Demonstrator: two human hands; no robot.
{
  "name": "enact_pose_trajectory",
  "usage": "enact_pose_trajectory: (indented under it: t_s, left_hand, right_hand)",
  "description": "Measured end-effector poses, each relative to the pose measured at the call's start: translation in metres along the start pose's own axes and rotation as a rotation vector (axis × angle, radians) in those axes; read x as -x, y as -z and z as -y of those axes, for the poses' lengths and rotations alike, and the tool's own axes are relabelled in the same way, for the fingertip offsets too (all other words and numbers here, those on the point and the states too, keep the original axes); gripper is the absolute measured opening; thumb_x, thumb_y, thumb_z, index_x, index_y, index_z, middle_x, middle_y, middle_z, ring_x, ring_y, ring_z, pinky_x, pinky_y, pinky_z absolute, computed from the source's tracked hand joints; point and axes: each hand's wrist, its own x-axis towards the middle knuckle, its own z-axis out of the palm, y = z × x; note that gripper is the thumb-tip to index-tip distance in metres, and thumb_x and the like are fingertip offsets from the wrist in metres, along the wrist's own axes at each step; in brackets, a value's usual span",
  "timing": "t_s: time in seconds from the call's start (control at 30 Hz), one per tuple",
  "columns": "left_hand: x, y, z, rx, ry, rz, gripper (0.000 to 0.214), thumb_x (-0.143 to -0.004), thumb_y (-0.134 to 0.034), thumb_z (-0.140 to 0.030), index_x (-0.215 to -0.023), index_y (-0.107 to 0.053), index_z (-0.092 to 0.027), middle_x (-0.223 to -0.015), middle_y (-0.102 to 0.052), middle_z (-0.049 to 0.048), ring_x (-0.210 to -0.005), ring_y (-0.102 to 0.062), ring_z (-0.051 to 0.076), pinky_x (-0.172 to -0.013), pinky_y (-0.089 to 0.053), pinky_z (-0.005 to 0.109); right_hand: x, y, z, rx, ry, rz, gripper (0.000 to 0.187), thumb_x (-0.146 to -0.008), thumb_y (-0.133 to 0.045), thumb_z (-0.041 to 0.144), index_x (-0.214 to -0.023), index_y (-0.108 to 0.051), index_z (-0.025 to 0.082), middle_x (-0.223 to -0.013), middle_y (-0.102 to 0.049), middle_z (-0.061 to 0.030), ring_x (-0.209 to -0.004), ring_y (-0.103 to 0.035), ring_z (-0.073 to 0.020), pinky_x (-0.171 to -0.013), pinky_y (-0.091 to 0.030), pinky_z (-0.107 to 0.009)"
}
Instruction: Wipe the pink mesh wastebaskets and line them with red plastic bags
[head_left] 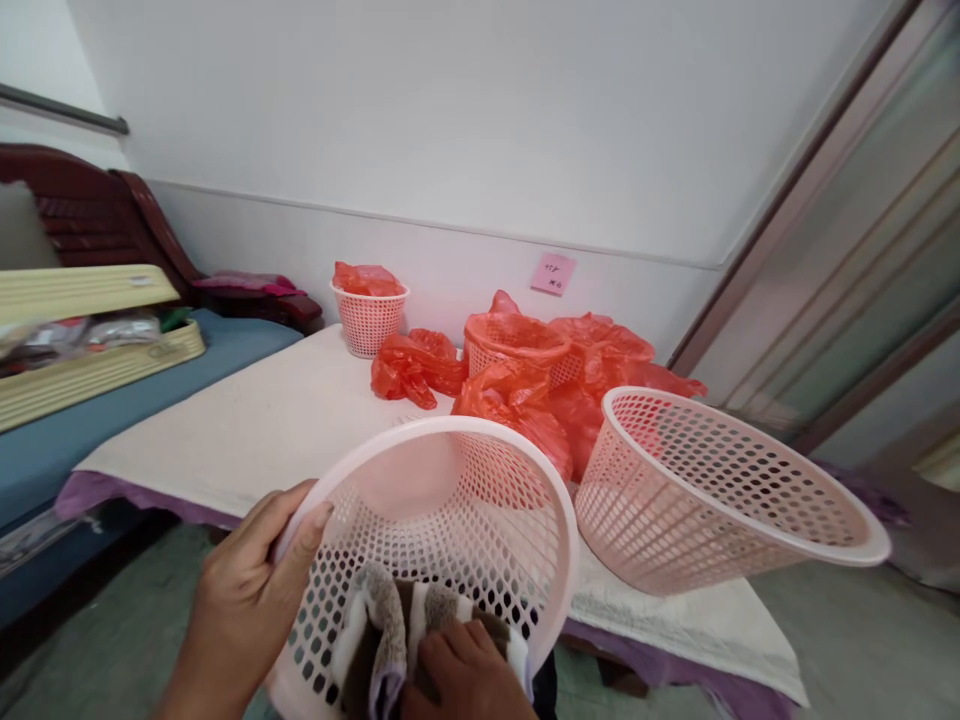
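A pale pink plastic basket (442, 428) with a perforated wall is tilted toward me, its mouth facing me. My left hand (255, 580) grips its rim on the left side, thumb inside and fingers outside. Inside the basket my right hand (465, 670) is closed on a striped cloth (375, 620) in brown, white and grey, pressed against the lower wall. The cloth looks like a towel. Part of my right hand's fingertips are hidden in its folds.
A second pink basket (675, 530) stands at the table's right edge. Red plastic bags (517, 400) surround a bag-lined basket (480, 355) at the back. A small lined basket (371, 322) stands farther left on the white cloth-covered table (247, 430). A yellow box (97, 360) lies on the blue bed.
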Motion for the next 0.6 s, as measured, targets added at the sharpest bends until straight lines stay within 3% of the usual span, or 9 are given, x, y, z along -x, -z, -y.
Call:
enact_pose_trajectory:
  t_s: [0.07, 0.17, 0.23, 0.43, 0.53, 0.6]
  left_hand:
    - [-0.004, 0.0, 0.0, 0.018, 0.037, 0.019, 0.035, -0.087, -0.057, -0.047, -0.111, -0.067, -0.024, -0.1, -0.071, 0.0, -0.083, -0.064, 0.014, -0.079, -0.049, 0.022]
    - [-0.01, 0.0, -0.002, 0.067, 0.095, 0.048, 0.037, -0.085, -0.059, -0.049, -0.112, -0.067, -0.024, -0.104, -0.071, 0.0001, -0.089, -0.065, 0.015, -0.081, -0.049, 0.022]
    - [-0.013, 0.0, -0.005, 0.102, 0.128, 0.056, 0.038, -0.085, -0.059, -0.051, -0.112, -0.067, -0.025, -0.105, -0.071, -0.0004, -0.092, -0.064, 0.015, -0.082, -0.048, 0.021]
    - [-0.002, -0.003, -0.007, 0.146, 0.316, -0.084, 0.045, -0.077, -0.064, -0.059, -0.108, -0.067, -0.026, -0.097, -0.071, -0.0015, -0.081, -0.064, 0.014, -0.07, -0.05, 0.02]
    - [0.017, -0.01, -0.001, 0.261, 0.406, -0.165, 0.048, -0.074, -0.068, -0.059, -0.11, -0.065, -0.027, -0.098, -0.071, -0.0015, -0.08, -0.064, 0.013, -0.067, -0.05, 0.019]
    - [0.028, -0.014, 0.003, 0.29, 0.44, -0.215, 0.047, -0.075, -0.067, -0.059, -0.11, -0.065, -0.027, -0.1, -0.071, -0.0012, -0.085, -0.064, 0.014, -0.072, -0.05, 0.019]
  right_hand:
    - [0.004, -0.005, 0.003, 0.003, -0.009, -0.057, 0.01, -0.084, -0.063, 0.034, -0.079, -0.064, 0.025, -0.076, -0.064, -0.004, -0.075, -0.059, -0.0228, -0.07, -0.049, -0.037]
    - [0.002, -0.003, 0.001, 0.096, 0.15, -0.136, 0.007, -0.088, -0.058, 0.026, -0.092, -0.064, 0.026, -0.084, -0.066, -0.0052, -0.079, -0.059, -0.0239, -0.069, -0.048, -0.038]
    - [-0.001, -0.002, 0.001, 0.143, 0.205, -0.193, 0.011, -0.088, -0.057, 0.023, -0.096, -0.064, 0.027, -0.079, -0.064, -0.0043, -0.073, -0.056, -0.0232, -0.064, -0.045, -0.037]
    - [-0.021, 0.0, 0.016, 0.054, 0.179, -0.268, 0.003, -0.085, -0.061, 0.026, -0.083, -0.061, 0.023, -0.072, -0.059, -0.0032, -0.066, -0.053, -0.0205, -0.058, -0.039, -0.033]
    - [-0.041, 0.01, 0.031, -0.115, 0.167, -0.276, 0.035, -0.068, -0.075, 0.033, -0.098, -0.062, 0.021, -0.087, -0.064, -0.0065, -0.073, -0.056, -0.0235, -0.06, -0.042, -0.035]
    - [-0.052, 0.017, 0.042, -0.28, 0.144, -0.195, 0.058, -0.059, -0.079, 0.035, -0.111, -0.06, 0.019, -0.105, -0.064, -0.0114, -0.085, -0.059, -0.0284, -0.067, -0.046, -0.04]
